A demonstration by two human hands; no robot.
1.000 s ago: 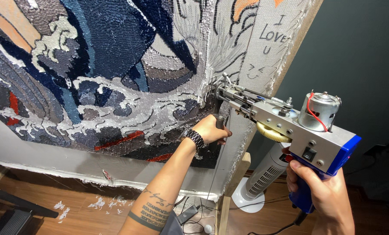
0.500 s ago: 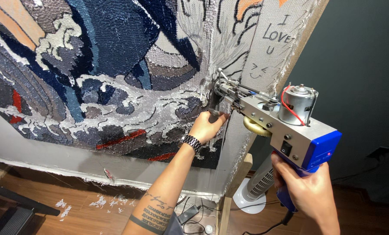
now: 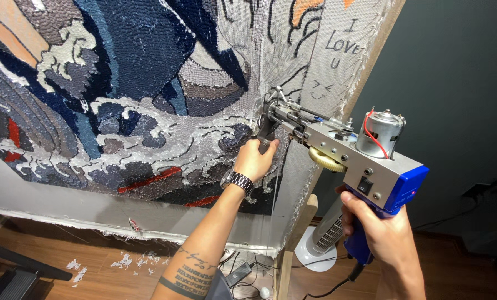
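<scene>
Your right hand (image 3: 379, 228) has its fingers wrapped tight round the blue grip of the tufting gun (image 3: 348, 153), which is held up at an angle with its needle end pressed against the cloth (image 3: 293, 166) near the frame's (image 3: 382, 39) right edge. Your left hand (image 3: 255, 158), watch (image 3: 236, 180) on the wrist, has its fingers closed round the gun's dark front handle, just beside the tufted rug (image 3: 121, 100). A white fan (image 3: 320, 244) stands on the wood floor (image 3: 93, 272) below, near yarn scraps (image 3: 76, 269).
</scene>
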